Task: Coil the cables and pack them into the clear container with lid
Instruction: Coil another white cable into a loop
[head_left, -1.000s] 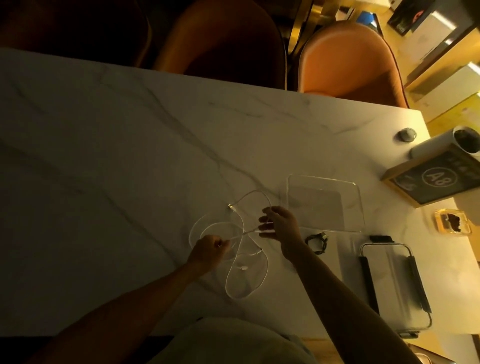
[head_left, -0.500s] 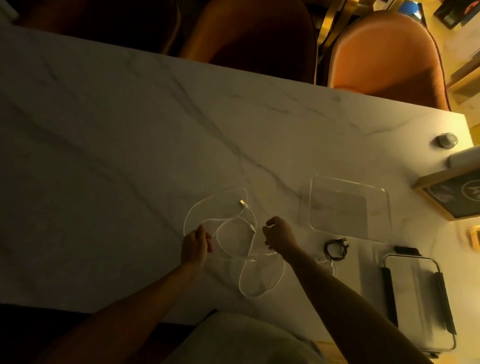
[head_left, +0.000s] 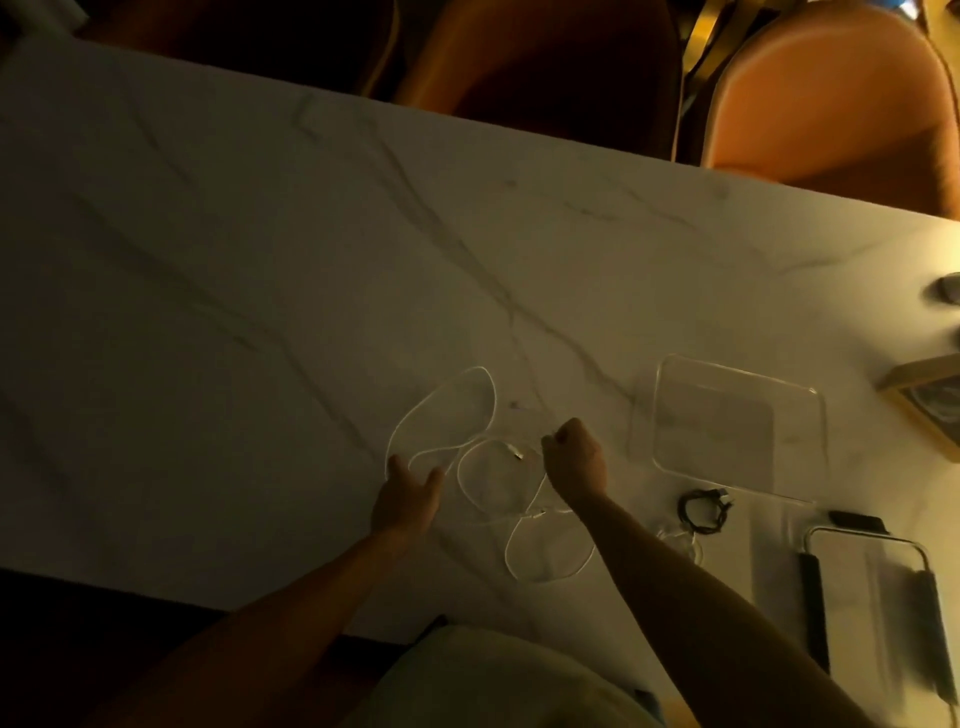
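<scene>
- Near right: the lid (head_left: 878, 597), with dark side clips, lies flat on the counter (head_left: 260, 312).
- Centre: your left hand (head_left: 408, 496) rests loosely open, fingers spread, on the left loops of the white cable (head_left: 441, 410); whether it grips the cable cannot be told.
- Your right hand (head_left: 574, 462) is curled into a fist over the cable's right loops, apparently pinching a strand.
- A small coiled black cable (head_left: 704, 512) lies just right of your right forearm.
- Farther right: the clear container (head_left: 737, 426) sits open, well apart from the white cable.
</scene>
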